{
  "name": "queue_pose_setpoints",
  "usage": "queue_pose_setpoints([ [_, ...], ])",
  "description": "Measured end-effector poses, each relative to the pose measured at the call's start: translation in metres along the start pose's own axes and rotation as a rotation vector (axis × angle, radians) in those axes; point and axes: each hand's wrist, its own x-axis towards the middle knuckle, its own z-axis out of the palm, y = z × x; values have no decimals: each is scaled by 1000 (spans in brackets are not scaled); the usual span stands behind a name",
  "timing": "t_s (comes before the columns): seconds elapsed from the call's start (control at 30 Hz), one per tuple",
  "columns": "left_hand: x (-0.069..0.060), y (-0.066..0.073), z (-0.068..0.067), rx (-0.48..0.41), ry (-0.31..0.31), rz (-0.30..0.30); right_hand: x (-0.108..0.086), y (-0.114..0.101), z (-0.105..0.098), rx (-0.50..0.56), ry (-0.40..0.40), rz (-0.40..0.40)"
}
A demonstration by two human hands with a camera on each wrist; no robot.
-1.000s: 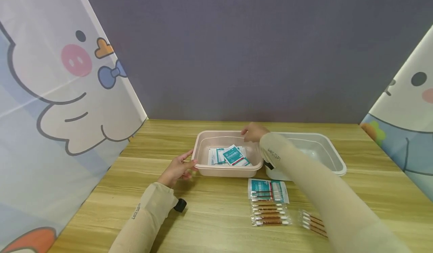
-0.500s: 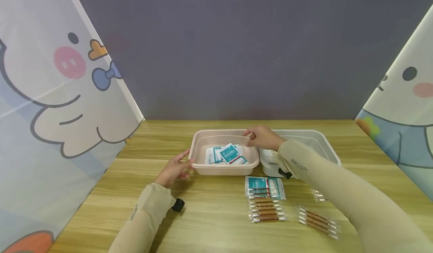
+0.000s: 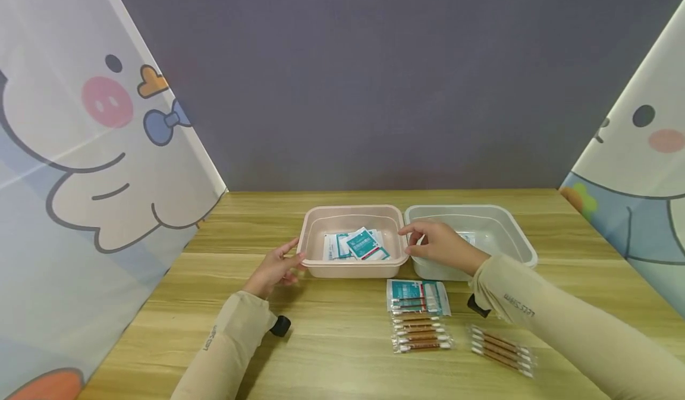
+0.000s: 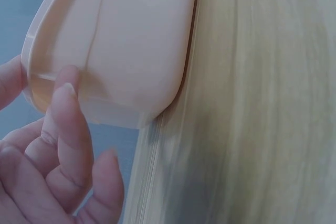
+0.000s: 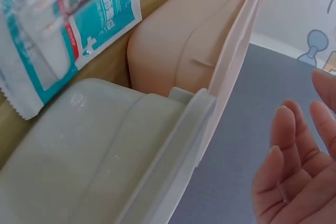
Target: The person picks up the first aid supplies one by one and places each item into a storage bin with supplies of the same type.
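My left hand (image 3: 274,270) pinches the left rim of a pink plastic basin (image 3: 353,270); in the left wrist view, fingertips (image 4: 65,90) lie under that rim. Several white-and-teal dressing packets (image 3: 363,242) lie in the basin. To its right stands a pale grey-white basin (image 3: 514,233), with a clear packet (image 3: 467,237) partly seen inside. Above the meeting rims hovers my right hand (image 3: 440,246), fingers loosely bent and holding nothing; the right wrist view shows it apart from both rims. It covers part of the grey-white basin.
In front of the basins lies a teal dressing packet (image 3: 405,290) with several packs of brown-stick cotton swabs (image 3: 423,331) overlapping it. Another swab pack (image 3: 502,351) lies farther right. A grey panel (image 3: 396,85) stands behind the wooden table (image 3: 332,340); printed cloths flank it.
My right hand has drawn back from over the pink basin's far right side, rightward and nearer. It uncovers more of the grey-white basin. My left hand stays on the rim.
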Motion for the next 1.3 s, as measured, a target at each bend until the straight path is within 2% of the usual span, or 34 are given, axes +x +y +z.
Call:
queue_pose_setpoints([
  [0.23, 2, -2, 1, -5, 0, 4, -23, 0, -1, 27, -37, -17],
  [0.5, 3, -3, 1, -19, 4, -7, -50, 5, -2, 3, -58, -52],
  [0.8, 2, -2, 0, -20, 1, -1, -79, 21, -3, -14, -93, -35],
  [0.97, 2, -2, 1, -20, -2, -1, -88, 31, -1, -20, -111, -16],
  [1.13, 2, -2, 1, -21, 1, -2, -92, 43, 4, -29, -103, -39],
  [1.3, 1, -2, 1, -33, 2, -5, -95, 56, 9, 29, -118, 11],
])
